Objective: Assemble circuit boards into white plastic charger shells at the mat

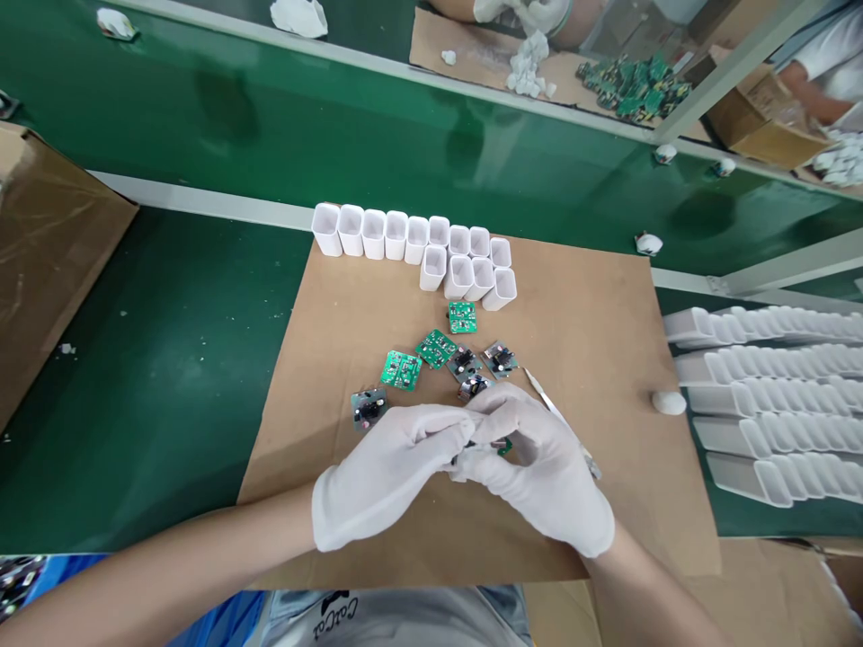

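My left hand (391, 472) and my right hand (543, 476), both in white gloves, meet over the cardboard sheet. Their fingers are closed around a small circuit board (504, 446); only a green edge and some dark parts show, and the gloves hide the rest. Just beyond my fingers lie more boards: green ones (402, 369) with the solder side up, and others (500, 359) with dark components on top. One board (369, 409) sits alone to the left. Beside my right hand lies a thin white-handled tool (549, 400), partly covered by the glove.
White plastic cases (395, 235) stand open-ended in rows behind the boards. Stacked rows of similar cases (782, 382) lie at the right. A white round lump (669, 403) rests on the cardboard (607, 314). At left stands a large box (54, 252); people work beyond the green partition (283, 135).
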`<state>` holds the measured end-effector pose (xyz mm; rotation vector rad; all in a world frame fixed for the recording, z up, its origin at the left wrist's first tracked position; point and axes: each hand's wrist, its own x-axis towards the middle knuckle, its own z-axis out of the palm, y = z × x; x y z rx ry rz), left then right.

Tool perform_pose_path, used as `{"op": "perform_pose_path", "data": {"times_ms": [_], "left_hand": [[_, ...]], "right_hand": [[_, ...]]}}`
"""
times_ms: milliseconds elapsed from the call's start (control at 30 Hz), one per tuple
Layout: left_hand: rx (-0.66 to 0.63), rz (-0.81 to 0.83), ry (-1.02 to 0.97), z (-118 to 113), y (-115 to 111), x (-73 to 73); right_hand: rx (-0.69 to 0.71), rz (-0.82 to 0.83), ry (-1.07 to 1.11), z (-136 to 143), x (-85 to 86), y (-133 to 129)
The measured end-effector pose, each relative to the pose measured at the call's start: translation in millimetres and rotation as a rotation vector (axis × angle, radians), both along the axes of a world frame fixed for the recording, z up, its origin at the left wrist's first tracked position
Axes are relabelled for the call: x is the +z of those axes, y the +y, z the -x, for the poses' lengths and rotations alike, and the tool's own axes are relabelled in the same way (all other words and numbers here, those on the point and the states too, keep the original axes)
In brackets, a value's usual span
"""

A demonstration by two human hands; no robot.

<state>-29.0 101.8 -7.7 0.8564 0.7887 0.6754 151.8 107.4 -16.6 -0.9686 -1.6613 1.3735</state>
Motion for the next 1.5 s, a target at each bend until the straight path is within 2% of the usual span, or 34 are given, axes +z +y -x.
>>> {"op": "perform_pose_path", "data": {"times_ms": [100,267,400,500,700,800,900,967,1067,1200,1333,1400,1500], "left_hand": [[0.001,0.014,-0.001,-2,-2,-1.3],[-0.003,0.012,-0.005,-4,-3,-3.6],[0.052,0.117,-0.059,-5,0,-0.4],[0.070,0.165,-0.142,-3,2,3.0],[0.011,0.069,-0.053,1,2,3.1],[0.006,0.104,-0.093,1,3,0.9],[0.015,0.182,-0.208,2,4,-0.4],[0.031,0.204,-0.256,4,4,-0.2],[0.020,0.220,-0.263,6,5,1.2],[-0.017,0.214,-0.235,6,7,5.0],[-0.060,0.146,-0.109,3,8,10.1],[-0.079,0.160,-0.122,1,8,11.2],[-0.084,0.172,-0.124,0,8,10.4]], "right_hand": [[-0.003,0.070,0.023,0,0.2,-1],[-0.103,0.154,-0.001,5,-5.1,-6],[-0.023,0.212,0.044,0,0.1,-4],[0.071,0.144,0.006,-3,7.2,-2],[-0.128,-0.050,-0.131,7,-2.5,-8],[-0.141,-0.033,-0.160,6,-5.2,-10],[-0.012,0.043,-0.115,-1,0.2,-7],[0.055,0.004,-0.109,-6,3.8,-5],[-0.017,-0.114,-0.188,-7,2.9,-5],[-0.115,-0.062,-0.144,-5,-3.8,-10],[-0.128,-0.050,-0.081,-6,-2.9,-10],[-0.097,-0.085,-0.070,-6,-0.3,-9],[-0.131,-0.129,-0.086,-5,2.1,-10]]}}
